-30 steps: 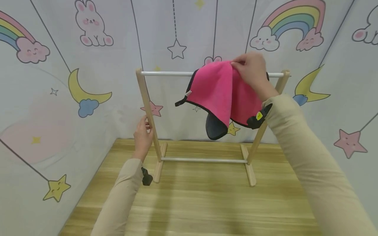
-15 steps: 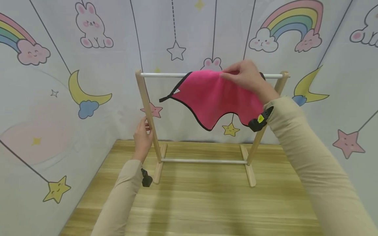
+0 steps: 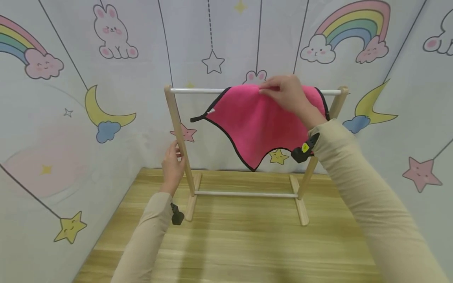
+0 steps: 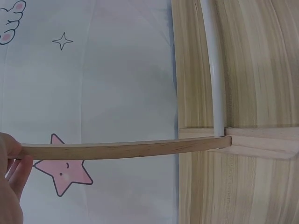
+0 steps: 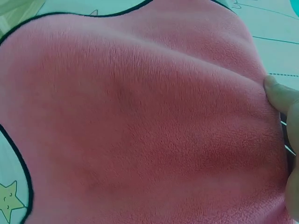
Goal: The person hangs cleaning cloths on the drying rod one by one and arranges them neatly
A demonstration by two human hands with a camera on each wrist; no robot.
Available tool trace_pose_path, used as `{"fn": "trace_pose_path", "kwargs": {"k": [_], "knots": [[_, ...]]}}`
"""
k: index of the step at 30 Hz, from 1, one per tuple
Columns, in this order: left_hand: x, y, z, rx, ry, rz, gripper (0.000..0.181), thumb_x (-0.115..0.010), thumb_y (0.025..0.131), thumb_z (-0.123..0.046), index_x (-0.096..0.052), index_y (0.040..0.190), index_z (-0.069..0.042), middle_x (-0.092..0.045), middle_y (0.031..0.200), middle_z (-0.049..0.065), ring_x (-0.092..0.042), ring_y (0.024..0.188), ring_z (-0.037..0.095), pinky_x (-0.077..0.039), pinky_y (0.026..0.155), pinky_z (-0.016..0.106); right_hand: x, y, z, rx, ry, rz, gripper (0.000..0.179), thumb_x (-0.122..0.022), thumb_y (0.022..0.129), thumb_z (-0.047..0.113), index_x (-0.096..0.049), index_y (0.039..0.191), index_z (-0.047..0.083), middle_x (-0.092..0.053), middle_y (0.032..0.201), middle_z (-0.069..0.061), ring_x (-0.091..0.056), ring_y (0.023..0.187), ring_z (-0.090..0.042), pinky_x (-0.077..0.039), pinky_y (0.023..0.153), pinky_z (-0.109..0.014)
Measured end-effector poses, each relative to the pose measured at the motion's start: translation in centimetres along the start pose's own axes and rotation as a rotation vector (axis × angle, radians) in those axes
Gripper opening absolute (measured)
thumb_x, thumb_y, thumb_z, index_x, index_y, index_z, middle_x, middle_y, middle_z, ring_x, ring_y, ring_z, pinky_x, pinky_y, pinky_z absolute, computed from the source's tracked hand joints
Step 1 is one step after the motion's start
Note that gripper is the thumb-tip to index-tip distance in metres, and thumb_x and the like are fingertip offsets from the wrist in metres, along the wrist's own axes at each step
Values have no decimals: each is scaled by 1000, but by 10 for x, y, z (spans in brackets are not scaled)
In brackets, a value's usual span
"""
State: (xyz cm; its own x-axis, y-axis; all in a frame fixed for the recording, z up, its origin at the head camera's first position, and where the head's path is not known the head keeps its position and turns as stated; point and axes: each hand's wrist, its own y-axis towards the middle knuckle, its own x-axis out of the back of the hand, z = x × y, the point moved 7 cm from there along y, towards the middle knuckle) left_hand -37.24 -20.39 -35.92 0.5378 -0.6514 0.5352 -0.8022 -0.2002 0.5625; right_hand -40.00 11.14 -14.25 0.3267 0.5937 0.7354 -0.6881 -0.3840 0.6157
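Observation:
A pink cloth [image 3: 244, 122] with black edging and a small black loop hangs over the top rail [image 3: 198, 91] of a wooden rack. My right hand [image 3: 286, 92] pinches its upper fold at the rail, and in the right wrist view the thumb [image 5: 280, 93] presses on the plush pink face. One corner of the cloth points down in front, while the loop corner sticks out to the left. My left hand [image 3: 173, 165] holds the rack's left upright [image 3: 179, 133] around mid-height; the left wrist view shows its fingers [image 4: 18, 175] on that wooden post [image 4: 117, 150].
The rack stands on a wood-grain table [image 3: 247, 243] with two flat feet and a white lower bar [image 3: 244, 194]. Close behind it is a white backdrop [image 3: 141, 98] printed with stars, moons, rabbits and rainbows. Its right upright [image 3: 308, 175] is partly covered by my sleeve.
My right hand has lowered the raised fold onto the rail and shifted left. The cloth's front has spread out and its dark underside is hidden from view. My left hand stays on the upright.

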Motion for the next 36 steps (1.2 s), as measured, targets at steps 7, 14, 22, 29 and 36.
{"fn": "trace_pose_path", "kwargs": {"k": [7,14,22,29,36], "knots": [[-1,-1,-1,-8,8,-12,49,-58,81,6,-43,127,-3,-58,100,20,-60,89,31,-53,76,41,0,2,-3,-54,50,-84,20,-64,84,17,-71,98,4,-68,89,-9,-56,76,-15,-44,68,-21],[0,0,-1,-9,5,-10,49,-58,82,6,-43,127,-3,-58,102,20,-60,90,31,-53,76,39,5,7,-13,-172,73,-208,23,-61,87,21,-70,99,3,-68,92,-9,-59,81,-13,-48,74,-22],[-1,-1,0,-6,-2,-3,49,-57,82,6,-42,128,-1,-57,103,20,-60,91,31,-54,74,38,-2,7,-21,-317,86,-7,33,-52,91,33,-68,104,7,-63,89,-9,-52,82,-15,-43,70,-24],[0,-1,-1,-6,4,-21,50,-58,81,7,-43,128,-1,-57,102,21,-61,89,32,-53,76,40,-12,5,-12,-214,58,170,34,-58,87,37,-67,110,13,-66,90,-6,-53,84,-16,-43,67,-26],[-1,-1,-2,-3,9,-17,48,-58,82,6,-43,127,-2,-58,101,21,-61,89,32,-52,76,41,-16,9,15,3,31,86,26,-63,85,12,-66,110,9,-67,103,-9,-58,101,-19,-49,86,-31]]}}
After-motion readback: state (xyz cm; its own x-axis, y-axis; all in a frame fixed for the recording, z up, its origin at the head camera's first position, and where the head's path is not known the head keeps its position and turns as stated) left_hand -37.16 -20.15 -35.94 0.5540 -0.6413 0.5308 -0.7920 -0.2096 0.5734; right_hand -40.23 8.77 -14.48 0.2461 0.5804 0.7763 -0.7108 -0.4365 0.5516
